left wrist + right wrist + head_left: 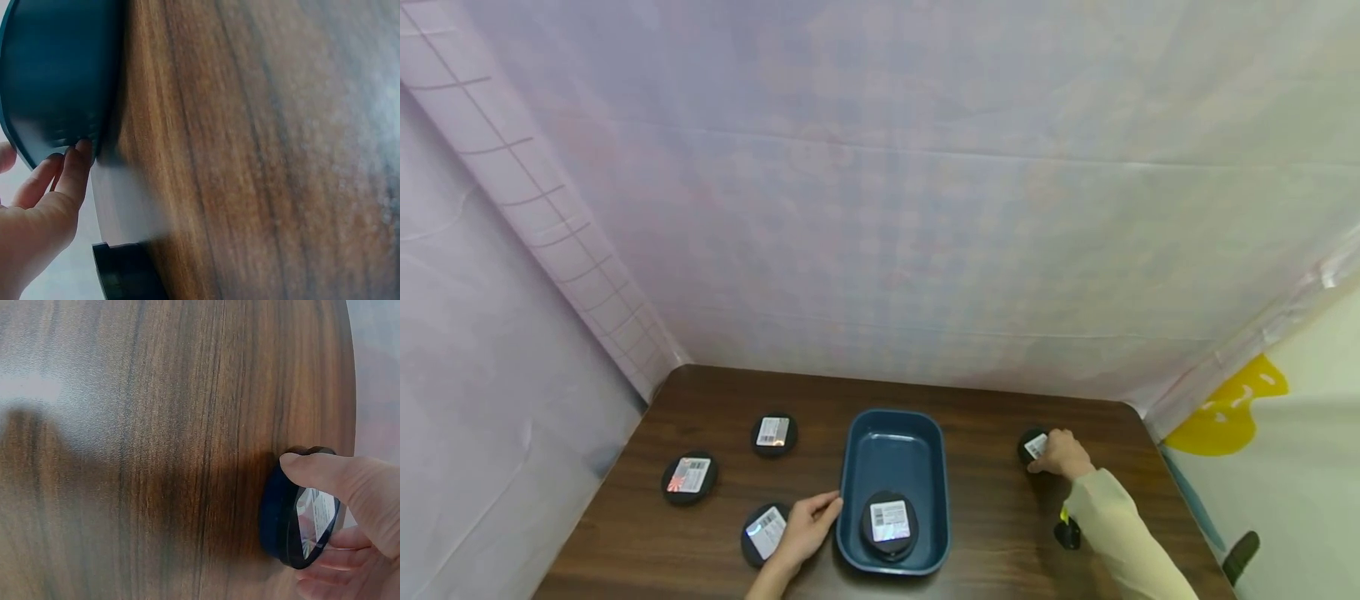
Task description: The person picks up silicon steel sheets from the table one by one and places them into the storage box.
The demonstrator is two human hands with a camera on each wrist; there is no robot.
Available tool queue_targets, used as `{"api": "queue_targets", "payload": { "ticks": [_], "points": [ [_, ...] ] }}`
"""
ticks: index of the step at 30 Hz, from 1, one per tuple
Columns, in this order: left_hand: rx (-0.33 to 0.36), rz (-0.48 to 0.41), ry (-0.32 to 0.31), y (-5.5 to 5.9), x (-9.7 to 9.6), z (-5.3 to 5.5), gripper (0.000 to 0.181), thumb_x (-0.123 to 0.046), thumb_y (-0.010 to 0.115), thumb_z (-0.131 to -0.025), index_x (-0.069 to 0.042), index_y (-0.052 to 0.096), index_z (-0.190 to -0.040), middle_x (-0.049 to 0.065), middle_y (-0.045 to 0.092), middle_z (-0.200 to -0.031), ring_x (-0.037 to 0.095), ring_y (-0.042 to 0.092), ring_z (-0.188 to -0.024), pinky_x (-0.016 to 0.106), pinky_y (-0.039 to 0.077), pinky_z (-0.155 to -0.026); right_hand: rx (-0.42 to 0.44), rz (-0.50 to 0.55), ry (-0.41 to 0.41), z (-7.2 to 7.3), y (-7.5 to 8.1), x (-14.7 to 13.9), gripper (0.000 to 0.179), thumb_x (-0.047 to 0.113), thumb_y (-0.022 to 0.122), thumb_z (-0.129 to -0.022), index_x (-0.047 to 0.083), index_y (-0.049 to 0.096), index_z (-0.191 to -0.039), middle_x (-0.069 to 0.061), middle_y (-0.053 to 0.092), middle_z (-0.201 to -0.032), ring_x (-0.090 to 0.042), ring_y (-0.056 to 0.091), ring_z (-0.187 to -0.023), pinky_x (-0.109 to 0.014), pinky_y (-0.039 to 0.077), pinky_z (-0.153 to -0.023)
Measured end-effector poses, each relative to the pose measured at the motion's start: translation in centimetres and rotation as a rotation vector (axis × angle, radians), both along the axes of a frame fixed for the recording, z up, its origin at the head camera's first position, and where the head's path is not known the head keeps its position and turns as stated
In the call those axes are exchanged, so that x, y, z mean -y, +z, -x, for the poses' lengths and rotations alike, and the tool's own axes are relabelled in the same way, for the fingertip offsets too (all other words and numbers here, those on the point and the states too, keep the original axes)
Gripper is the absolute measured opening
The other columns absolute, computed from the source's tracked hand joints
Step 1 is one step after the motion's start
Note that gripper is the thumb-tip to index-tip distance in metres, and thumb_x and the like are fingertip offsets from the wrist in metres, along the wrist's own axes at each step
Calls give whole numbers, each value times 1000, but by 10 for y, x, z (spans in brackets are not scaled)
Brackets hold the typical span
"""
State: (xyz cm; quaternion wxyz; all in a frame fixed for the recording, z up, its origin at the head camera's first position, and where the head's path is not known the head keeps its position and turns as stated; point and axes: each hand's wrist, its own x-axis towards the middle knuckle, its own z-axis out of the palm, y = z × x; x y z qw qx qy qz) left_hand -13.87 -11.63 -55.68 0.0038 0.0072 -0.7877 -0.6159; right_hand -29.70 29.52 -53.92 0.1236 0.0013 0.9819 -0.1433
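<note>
A blue rectangular tray (930, 467) stands in the middle of the table, with a round black container (889, 553) bearing a white label in its near end. My left hand (805, 529) touches the tray's left side; in the left wrist view its fingers (75, 175) lie fairly straight against the outer wall. At the right of the table, my right hand (1063, 456) grips another labelled round black container (1027, 455). In the right wrist view the thumb presses the edge of this container (290, 519), and the other fingers are partly hidden behind it.
Left of the tray lie three more labelled black containers: one near the back (773, 450), one farther left (690, 500), and one beside my left hand (751, 550). The dark wood table (985, 500) ends at a fabric-covered wall (887, 250).
</note>
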Motion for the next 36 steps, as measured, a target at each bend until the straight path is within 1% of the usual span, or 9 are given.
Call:
{"api": "queue_targets", "payload": {
  "ticks": [3, 7, 13, 19, 21, 26, 28, 33, 36],
  "points": [
    [7, 7, 1, 0, -1, 1, 29, -4, 56, -92, 20, 59, -108, 31, 62, -107, 33, 60, -100, 27, 51, -82, 3, 3, -2, 0, 0, -1, 61, 22, 83, -66, -16, 51, -102, -25, 48, -91, -32, 52, -75, -46, 47, -66],
    [4, 9, -3, -21, 2, 7, 31, -9, 57, -93, 17, 60, -109, 28, 63, -108, 28, 61, -100, 25, 50, -82, 3, 12, -16, 0, -1, -2, 64, 21, 82, -65, -17, 50, -105, -25, 47, -91, -33, 51, -75, -46, 47, -65],
    [-2, -8, -9, -23, 0, 8, 31, -8, 57, -93, 18, 60, -109, 29, 63, -107, 27, 61, -99, 25, 51, -81, -9, 32, -46, 1, -6, -6, 66, 20, 82, -64, -17, 48, -105, -27, 45, -92, -38, 51, -78, -49, 47, -67],
    [-2, 9, -4, -19, 0, 6, 30, -8, 57, -93, 17, 60, -109, 28, 63, -107, 24, 61, -98, 22, 50, -81, -30, 38, -47, 4, -13, -9, 70, 21, 84, -61, -18, 47, -106, -29, 45, -94, -42, 50, -81, -50, 46, -69],
    [-6, 16, -4, -15, 0, 5, 30, -7, 57, -93, 18, 60, -109, 28, 63, -107, 25, 61, -98, 22, 50, -81, -40, 37, -45, 4, -13, -9, 72, 22, 85, -61, -18, 47, -107, -30, 45, -95, -42, 50, -82, -50, 46, -69],
    [-9, 24, 0, 4, -2, 0, 27, -1, 56, -91, 21, 58, -107, 33, 61, -106, 34, 61, -98, 28, 51, -81, -77, 48, -12, 5, -11, -5, 74, 23, 84, -62, -18, 45, -110, -29, 45, -95, -40, 50, -79, -50, 46, -67],
    [-4, 23, 7, 4, -2, 0, 27, 0, 56, -91, 21, 58, -107, 34, 61, -106, 36, 60, -98, 29, 52, -81, -100, 61, 13, 6, -8, -1, 75, 24, 84, -63, -18, 45, -112, -28, 45, -94, -38, 50, -77, -49, 46, -66],
    [3, 28, 13, -13, 0, 3, 30, -7, 56, -93, 18, 59, -110, 30, 62, -108, 30, 60, -100, 26, 51, -82, -166, 92, 65, 6, 5, 12, 76, 24, 84, -61, -18, 46, -112, -27, 46, -92, -35, 50, -74, -47, 47, -64],
    [4, 23, 16, -19, 1, 4, 32, -10, 58, -93, 16, 60, -110, 28, 63, -109, 29, 61, -100, 25, 50, -82, -196, 115, 95, 4, 16, 23, 78, 23, 85, -58, -18, 46, -112, -26, 47, -91, -35, 52, -75, -47, 47, -64]
  ]
}}
